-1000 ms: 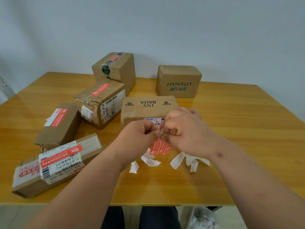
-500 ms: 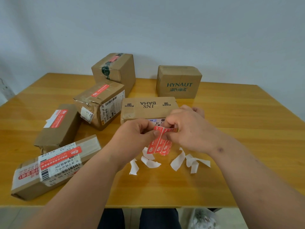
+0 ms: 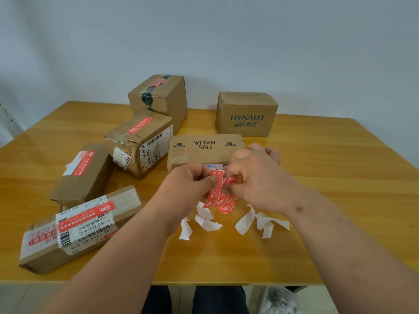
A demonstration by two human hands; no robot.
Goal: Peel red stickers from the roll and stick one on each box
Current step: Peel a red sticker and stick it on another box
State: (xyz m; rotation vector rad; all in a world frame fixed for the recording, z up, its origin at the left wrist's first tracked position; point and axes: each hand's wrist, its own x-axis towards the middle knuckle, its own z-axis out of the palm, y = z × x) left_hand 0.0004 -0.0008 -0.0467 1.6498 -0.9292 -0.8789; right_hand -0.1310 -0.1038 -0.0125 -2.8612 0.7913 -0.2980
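Dangling from both hands: red sticker strip [image 3: 219,198], white print, curling

Readable stuff: the back right box [image 3: 246,114] says "HYNAUT" in green with a line of Chinese characters under it. The flat box in the middle [image 3: 205,148] has "INS BAHA" printed upside down, with a small "POCUS" mark on either side. The shipping label [image 3: 156,148] on the taped box reads "1098-69 69" along its edge. The label [image 3: 90,230] on the near left box shows "642 L714 00 015", "299" and barcodes. The red stickers [image 3: 218,198] have white Chinese print, too small to read.
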